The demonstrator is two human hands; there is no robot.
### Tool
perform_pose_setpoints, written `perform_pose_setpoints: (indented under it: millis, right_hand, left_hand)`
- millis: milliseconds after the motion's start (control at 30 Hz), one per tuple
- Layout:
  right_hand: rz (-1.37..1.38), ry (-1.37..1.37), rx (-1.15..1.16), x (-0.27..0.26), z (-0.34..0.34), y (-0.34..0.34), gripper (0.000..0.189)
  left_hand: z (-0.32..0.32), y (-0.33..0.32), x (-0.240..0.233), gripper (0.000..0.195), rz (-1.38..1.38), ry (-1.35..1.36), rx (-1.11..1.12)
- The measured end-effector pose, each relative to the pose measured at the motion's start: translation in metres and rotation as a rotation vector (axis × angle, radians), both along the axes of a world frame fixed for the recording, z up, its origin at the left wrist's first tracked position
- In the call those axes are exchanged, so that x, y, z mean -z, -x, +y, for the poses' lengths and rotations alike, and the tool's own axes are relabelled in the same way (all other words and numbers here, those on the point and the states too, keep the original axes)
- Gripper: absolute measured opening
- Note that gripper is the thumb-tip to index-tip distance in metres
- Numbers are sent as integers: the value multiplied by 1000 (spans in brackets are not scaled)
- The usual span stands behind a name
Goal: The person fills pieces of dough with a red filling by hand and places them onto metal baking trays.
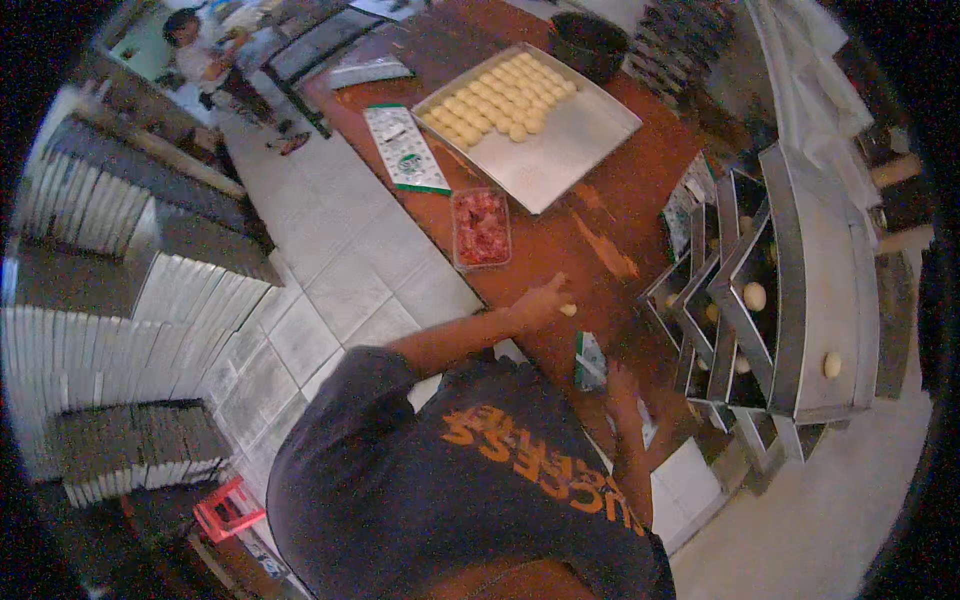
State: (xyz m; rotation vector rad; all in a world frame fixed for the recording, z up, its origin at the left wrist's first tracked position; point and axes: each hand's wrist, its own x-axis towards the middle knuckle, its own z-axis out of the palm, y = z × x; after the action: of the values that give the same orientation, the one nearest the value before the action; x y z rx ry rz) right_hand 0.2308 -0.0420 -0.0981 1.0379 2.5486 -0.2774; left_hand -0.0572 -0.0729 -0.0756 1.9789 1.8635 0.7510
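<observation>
My left hand (536,306) is over the reddish-brown tabletop (525,292), its fingers around a small pale piece of dough (568,309). My right hand (621,379) is lower, by the table's near edge, beside a green-and-white printed packet (590,361). It is dark and blurred, so its grip cannot be made out. Beyond my left hand stands a clear plastic tub (481,229) of chunky red filling. Farther off, a shallow metal tray (536,169) carries rows of round dough balls (495,101) across its far and left part.
Stacked metal trays (787,300) stand crosswise at the right, several with a dough ball inside. A flat green-and-white package (407,150) lies left of the large tray, a black bucket (589,46) behind it. Another person (217,71) is at upper left. A red plastic stool (229,510) is lower left.
</observation>
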Motion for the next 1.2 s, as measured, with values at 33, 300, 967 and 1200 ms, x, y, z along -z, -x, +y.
perform_pose_setpoints:
  millis: [33, 300, 967, 1200]
  right_hand:
    - [-7, -99, -94, 14, 0, -1, 60]
    - [191, 97, -8, 4, 12, 5, 50]
    - [383, 118, -27, -38, -14, -33, 62]
    - [352, 174, -38, -41, -14, -15, 51]
  left_hand:
    - [-3, -5, 22, 19, 79, 25, -67]
    - [-21, -45, 50, 20, 63, 351, -69]
    - [-9, -82, 49, 32, -1654, 629, -147]
    - [-11, -82, 29, 31, -1591, 643, -217]
